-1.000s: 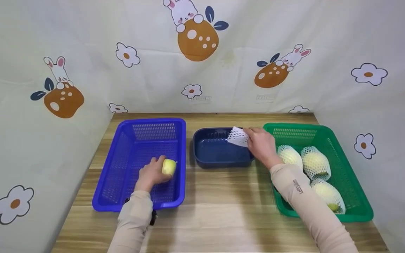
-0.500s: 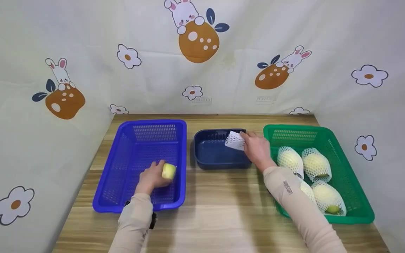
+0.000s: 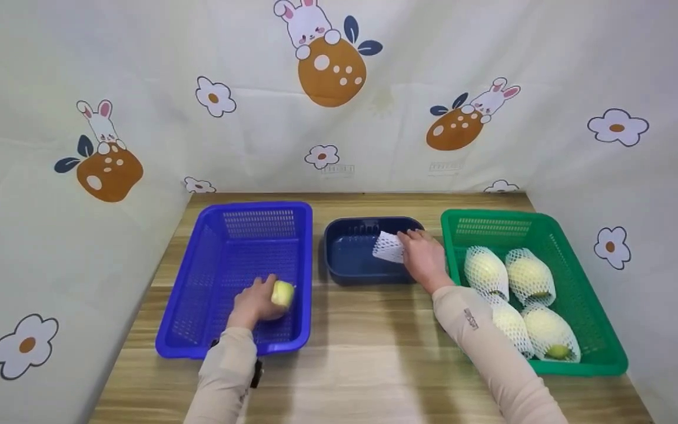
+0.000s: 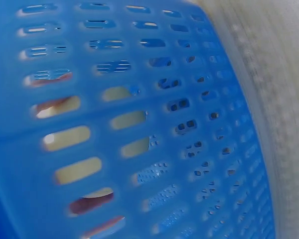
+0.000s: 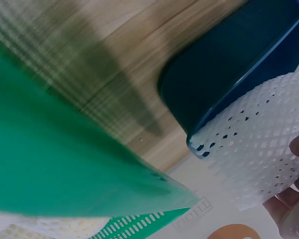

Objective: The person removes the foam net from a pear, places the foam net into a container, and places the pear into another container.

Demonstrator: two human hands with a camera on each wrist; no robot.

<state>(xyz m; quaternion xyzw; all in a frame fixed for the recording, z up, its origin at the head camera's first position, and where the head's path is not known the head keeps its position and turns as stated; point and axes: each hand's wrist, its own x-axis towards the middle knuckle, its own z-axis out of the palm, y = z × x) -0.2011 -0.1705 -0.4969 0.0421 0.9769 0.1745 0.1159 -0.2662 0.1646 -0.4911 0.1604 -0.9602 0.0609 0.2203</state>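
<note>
My left hand (image 3: 256, 300) grips a pale yellow-green fruit (image 3: 282, 293) with a short stem, low inside the blue basket (image 3: 162, 347). Through that basket's slotted wall (image 4: 159, 109), the left wrist view shows slivers of the fruit (image 4: 67, 139) and fingers. Over the navy tub (image 3: 348, 274), my right hand (image 3: 424, 257) pinches a white foam net sleeve (image 3: 387, 247) by one end. In the right wrist view, the sleeve (image 5: 259, 139) hangs loose and overlaps the rim of the tub (image 5: 209, 74), thumb on one side and fingers on the other.
A green basket (image 3: 601, 330) at the right holds several pale fruits (image 3: 530, 277) in white foam nets. All three containers stand on a wood-grain table (image 3: 368, 365). A printed curtain (image 3: 398, 135) rises behind and along both sides.
My right hand has moved left and slightly nearer with the foam net sleeve, further over the navy tub, uncovering another netted fruit. My left hand has sunk slightly with the fruit.
</note>
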